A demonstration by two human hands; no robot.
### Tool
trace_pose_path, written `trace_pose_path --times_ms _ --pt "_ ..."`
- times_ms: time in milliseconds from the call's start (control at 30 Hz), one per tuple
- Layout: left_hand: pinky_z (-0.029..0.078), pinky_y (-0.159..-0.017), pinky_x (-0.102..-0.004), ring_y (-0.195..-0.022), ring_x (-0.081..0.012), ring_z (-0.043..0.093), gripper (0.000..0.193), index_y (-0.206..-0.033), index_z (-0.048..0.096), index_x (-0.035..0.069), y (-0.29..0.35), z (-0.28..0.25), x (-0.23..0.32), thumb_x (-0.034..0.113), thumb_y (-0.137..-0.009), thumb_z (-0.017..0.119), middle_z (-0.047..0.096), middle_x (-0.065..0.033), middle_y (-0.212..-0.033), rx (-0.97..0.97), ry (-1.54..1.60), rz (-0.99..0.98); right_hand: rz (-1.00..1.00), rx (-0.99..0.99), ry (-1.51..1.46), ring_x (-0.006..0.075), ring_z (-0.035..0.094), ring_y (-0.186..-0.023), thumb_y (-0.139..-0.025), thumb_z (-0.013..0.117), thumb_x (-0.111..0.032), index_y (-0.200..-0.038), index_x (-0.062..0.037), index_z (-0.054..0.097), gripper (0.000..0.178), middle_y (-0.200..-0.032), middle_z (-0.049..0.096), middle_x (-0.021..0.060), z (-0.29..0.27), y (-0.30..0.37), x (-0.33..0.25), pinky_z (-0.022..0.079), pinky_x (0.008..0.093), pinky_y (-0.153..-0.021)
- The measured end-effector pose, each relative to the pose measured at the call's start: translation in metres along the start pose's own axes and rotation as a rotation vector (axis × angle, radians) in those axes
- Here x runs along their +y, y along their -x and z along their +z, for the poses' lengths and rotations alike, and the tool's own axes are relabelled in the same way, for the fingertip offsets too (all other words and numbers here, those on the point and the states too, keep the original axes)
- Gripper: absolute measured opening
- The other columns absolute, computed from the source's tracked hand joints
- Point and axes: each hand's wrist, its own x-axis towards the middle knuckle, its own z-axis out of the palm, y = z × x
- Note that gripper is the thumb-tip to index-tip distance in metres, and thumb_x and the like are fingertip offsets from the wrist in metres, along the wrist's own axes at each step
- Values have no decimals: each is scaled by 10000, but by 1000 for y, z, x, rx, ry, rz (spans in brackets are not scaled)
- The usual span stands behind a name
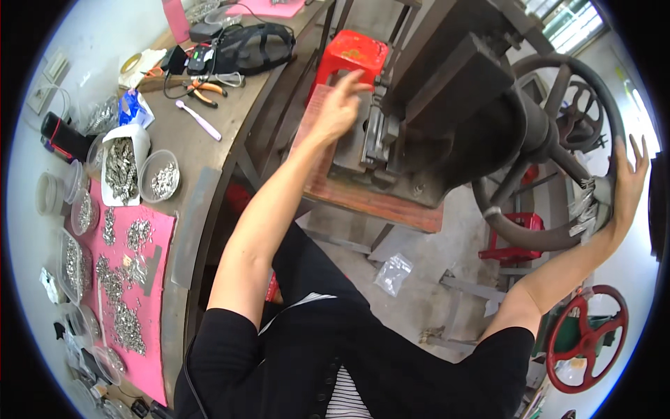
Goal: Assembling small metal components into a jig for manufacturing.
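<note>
My left hand (338,112) is raised beside the metal die fixture (378,136) on the bed of a dark hand-wheel press (453,98). Its fingers are stretched out and I see nothing held in them. At the far right, my right hand (629,180) rests its palm against the rim of the press's large handwheel (513,230), fingers extended upward rather than wrapped round it. Pale wrapping (583,209) is wound on the wheel near that hand. The press stands on a reddish wooden board (384,206).
On the left workbench, a pink mat (157,307) carries piles of small metal parts (127,328). A white container (139,140), a round tub (162,174) and pliers (206,92) lie there too. A red stool (356,52), a plastic bag (394,274) and a red handwheel (587,339) stand around.
</note>
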Motion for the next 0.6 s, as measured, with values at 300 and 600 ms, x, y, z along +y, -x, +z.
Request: trace_pose_path --times_ms 300,600 --pt "351 -1100 -488 -1253 -351 496 628 -1283 689 155 28 -15 36 356 -718 878 522 -131 -1311 -421 -678 140 -178 -89 185 279 558 -1305 -984 689 -365 -1523 -77 458 654 -1483 513 200 -24 -77 42 443 372 -1087" --pt "360 -1006 -471 -1034 -294 545 302 -1039 672 90 146 -30 55 236 -800 784 606 -63 -994 179 -897 434 -609 -395 -243 304 650 -1093 -863 704 34 -1187 7 664 327 -1143 686 139 159 163 -148 495 374 -978"
